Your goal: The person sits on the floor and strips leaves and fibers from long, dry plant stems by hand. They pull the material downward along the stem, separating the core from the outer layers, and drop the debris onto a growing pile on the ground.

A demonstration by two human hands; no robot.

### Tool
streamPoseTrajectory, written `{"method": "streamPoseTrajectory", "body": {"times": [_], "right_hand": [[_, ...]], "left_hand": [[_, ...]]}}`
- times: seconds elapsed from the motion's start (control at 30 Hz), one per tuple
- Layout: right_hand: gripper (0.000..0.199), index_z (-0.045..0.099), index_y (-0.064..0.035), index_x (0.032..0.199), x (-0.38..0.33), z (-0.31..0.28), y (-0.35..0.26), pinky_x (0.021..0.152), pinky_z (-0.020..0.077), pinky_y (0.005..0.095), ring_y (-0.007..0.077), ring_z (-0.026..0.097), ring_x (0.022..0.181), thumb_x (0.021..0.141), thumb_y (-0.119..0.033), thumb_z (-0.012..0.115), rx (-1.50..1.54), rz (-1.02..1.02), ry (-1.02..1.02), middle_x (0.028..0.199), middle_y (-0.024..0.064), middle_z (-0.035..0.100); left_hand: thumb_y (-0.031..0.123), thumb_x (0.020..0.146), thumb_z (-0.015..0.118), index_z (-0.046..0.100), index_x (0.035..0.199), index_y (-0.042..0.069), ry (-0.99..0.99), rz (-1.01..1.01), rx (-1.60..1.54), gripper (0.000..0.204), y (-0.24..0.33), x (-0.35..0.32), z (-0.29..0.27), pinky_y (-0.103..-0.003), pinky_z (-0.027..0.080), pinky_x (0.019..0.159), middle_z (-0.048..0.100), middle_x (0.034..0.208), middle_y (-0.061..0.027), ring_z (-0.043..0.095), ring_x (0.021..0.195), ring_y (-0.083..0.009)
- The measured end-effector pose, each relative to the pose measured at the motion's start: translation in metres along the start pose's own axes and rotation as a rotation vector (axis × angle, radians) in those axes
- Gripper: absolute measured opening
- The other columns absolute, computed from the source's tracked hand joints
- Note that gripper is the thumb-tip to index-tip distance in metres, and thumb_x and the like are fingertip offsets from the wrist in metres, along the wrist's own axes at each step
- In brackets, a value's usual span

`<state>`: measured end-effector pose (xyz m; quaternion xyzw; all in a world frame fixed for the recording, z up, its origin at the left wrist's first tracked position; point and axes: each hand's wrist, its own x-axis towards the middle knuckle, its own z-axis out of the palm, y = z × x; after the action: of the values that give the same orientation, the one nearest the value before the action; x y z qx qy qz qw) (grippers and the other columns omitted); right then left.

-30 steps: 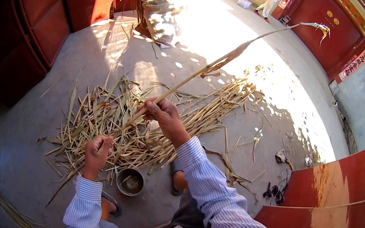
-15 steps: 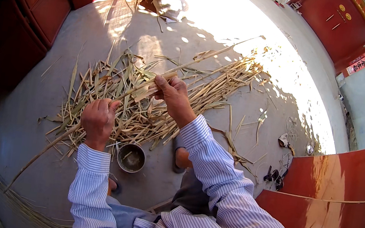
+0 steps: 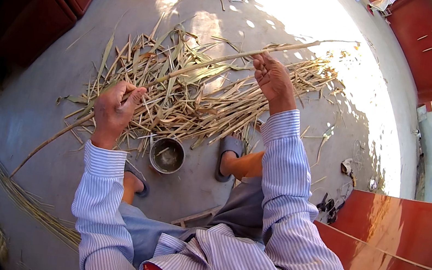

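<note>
The long stalk (image 3: 204,64) looks dry, fibrous and matt, like the straw-coloured husk litter (image 3: 189,92). The floor (image 3: 48,111) is rough grey concrete. The small pot (image 3: 167,155) is dull metal; the sleeves (image 3: 284,161) are striped cloth.

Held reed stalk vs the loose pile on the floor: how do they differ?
The reed stalk is one long whole stem, lifted off the ground and gripped by the left hand and right hand; the pile of husks and leaves is many short flat strips lying loose on the concrete floor. The stalk runs in one slanted line past both hands; the pile's strips point many ways. Both are dry and straw-coloured.
</note>
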<state>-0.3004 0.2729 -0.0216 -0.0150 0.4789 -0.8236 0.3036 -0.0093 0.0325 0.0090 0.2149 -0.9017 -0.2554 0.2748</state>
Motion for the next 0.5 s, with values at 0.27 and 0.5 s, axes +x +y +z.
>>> {"method": "streamPoseTrajectory", "body": {"times": [0.27,0.5], "right_hand": [[0.013,0.061,-0.0056,0.101,-0.011,0.026,0.015,0.063,0.0548,0.0194,0.0110,0.067,0.079,0.095,-0.017,0.061,-0.153,-0.031,-0.085,0.092,0.0060,0.070],[0.015,0.060,-0.0054,0.106,-0.044,0.076,0.052,0.075,0.0551,0.0215,0.0140,0.067,0.093,0.094,-0.013,0.062,-0.130,0.041,-0.360,0.103,0.0096,0.069]], "left_hand": [[0.027,0.085,0.073,0.065,0.082,0.002,-0.263,-0.079,-0.150,0.027,-0.033,0.008,-0.018,-0.032,0.042,0.054,0.059,0.064,-0.0075,0.055,0.057,-0.0164],[0.020,0.087,0.071,0.066,0.089,0.001,-0.220,-0.022,-0.235,0.021,0.014,0.018,0.032,-0.027,0.046,0.060,0.063,0.071,-0.0061,0.057,0.064,-0.0116]]}}
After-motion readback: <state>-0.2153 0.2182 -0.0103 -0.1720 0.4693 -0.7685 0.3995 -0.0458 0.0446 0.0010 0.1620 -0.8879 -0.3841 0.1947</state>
